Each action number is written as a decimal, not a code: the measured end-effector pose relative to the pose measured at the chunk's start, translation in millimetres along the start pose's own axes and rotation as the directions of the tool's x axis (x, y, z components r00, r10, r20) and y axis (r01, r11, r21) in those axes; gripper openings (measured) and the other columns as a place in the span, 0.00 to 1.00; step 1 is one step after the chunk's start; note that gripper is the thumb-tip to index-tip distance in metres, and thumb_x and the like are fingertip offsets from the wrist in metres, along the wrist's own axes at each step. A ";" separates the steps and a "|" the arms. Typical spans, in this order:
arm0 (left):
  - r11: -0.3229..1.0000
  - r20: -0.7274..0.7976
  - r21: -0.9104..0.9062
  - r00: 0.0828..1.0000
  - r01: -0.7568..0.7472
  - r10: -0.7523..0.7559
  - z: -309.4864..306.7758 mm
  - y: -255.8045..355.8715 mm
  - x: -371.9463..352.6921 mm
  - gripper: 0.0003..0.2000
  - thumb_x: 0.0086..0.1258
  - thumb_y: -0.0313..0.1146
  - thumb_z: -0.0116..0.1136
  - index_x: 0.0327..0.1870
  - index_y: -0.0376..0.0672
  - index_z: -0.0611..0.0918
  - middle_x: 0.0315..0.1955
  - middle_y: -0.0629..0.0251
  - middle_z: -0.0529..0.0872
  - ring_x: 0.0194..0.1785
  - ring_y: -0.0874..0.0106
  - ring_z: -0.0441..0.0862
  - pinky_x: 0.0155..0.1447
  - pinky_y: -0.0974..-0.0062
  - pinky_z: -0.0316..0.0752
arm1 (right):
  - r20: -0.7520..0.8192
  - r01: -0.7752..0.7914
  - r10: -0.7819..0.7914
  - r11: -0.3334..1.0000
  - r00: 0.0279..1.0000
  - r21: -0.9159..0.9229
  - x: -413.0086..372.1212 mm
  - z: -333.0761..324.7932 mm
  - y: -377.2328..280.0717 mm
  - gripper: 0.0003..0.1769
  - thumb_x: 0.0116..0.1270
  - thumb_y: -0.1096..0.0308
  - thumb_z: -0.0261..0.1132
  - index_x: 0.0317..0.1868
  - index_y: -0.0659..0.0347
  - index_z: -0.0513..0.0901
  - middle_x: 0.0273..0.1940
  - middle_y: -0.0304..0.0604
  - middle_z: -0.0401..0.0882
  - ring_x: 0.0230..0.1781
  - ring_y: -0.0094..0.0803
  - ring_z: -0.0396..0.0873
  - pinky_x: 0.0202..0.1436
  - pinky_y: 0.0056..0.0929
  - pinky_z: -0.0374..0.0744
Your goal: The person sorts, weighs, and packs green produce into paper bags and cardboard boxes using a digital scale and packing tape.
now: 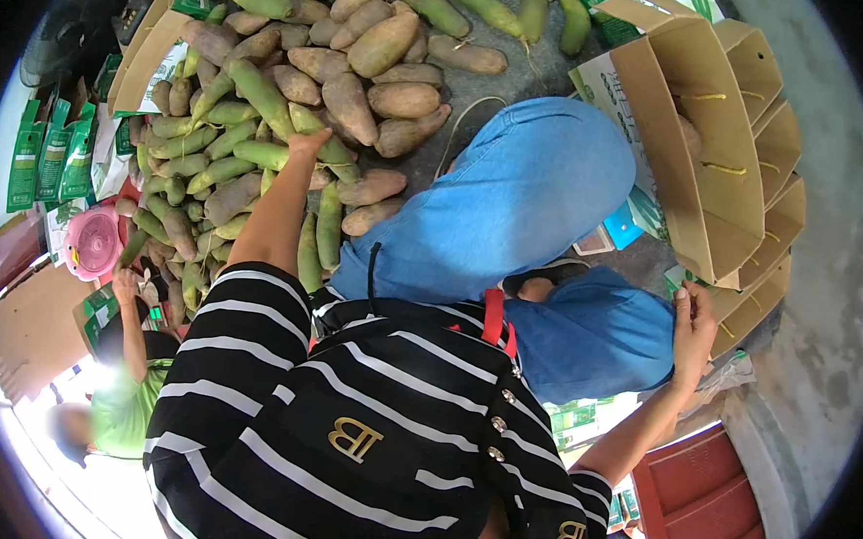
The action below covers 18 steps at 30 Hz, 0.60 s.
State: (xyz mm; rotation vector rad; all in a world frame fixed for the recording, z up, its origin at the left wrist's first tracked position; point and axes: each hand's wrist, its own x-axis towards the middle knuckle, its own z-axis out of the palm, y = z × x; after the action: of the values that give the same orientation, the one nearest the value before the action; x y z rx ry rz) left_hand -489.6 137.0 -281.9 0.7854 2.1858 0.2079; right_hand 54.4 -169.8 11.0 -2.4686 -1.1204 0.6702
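Note:
My left hand (308, 144) is among the heaped vegetables, its fingers closed round the near end of a long green radish (261, 97). Much of its fingers is hidden. Other green radishes (328, 227) and brownish, soil-covered ones (349, 107) lie around that hand. My right hand (694, 327) is beside my knee in blue trousers, close to the cardboard boxes (692, 137). Its fingers are apart, and nothing shows in it.
Several open boxes with yellow cord handles stand at the right. Another open box (142, 64) is at the upper left, above green-and-white packaging (55, 157). A pink fan (94, 242) and another person in green (127, 400) are at the left. A red chair (698, 493) is at lower right.

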 end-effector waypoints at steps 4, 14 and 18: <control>0.997 -0.060 -0.010 0.995 -0.079 0.078 4.9 6.3 -14.4 0.39 0.44 0.42 0.75 0.52 0.25 0.69 0.46 0.46 0.80 0.48 0.57 0.79 0.52 0.67 0.73 | -0.028 0.011 -0.012 0.999 1.000 -0.034 2.7 -0.2 0.7 0.12 0.67 0.65 0.59 0.43 0.66 0.78 0.30 0.50 0.79 0.30 0.33 0.77 0.39 0.27 0.75; 0.243 -0.268 -0.149 0.275 -0.959 0.923 -25.9 184.1 -214.3 0.30 0.56 0.33 0.70 0.56 0.32 0.69 0.49 0.60 0.75 0.49 0.71 0.74 0.54 0.74 0.69 | -0.051 -0.034 0.027 0.990 0.998 -0.138 7.0 -1.7 -13.5 0.12 0.63 0.62 0.60 0.41 0.61 0.79 0.36 0.51 0.81 0.38 0.48 0.80 0.40 0.40 0.76; -0.165 -0.365 -0.413 -0.004 -0.896 0.931 -16.3 252.1 -352.6 0.25 0.51 0.21 0.70 0.51 0.33 0.72 0.45 0.59 0.79 0.46 0.71 0.77 0.53 0.73 0.72 | -0.067 -0.008 -0.002 0.989 0.998 -0.151 4.4 -2.4 -10.0 0.13 0.63 0.61 0.59 0.41 0.61 0.78 0.38 0.52 0.81 0.39 0.49 0.79 0.41 0.41 0.76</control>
State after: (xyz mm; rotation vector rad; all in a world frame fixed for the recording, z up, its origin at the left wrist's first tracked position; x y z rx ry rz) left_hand -207.6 128.3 47.7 1.8464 0.7952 1.5005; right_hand 52.2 -160.5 16.7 -2.5985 -1.1815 0.5166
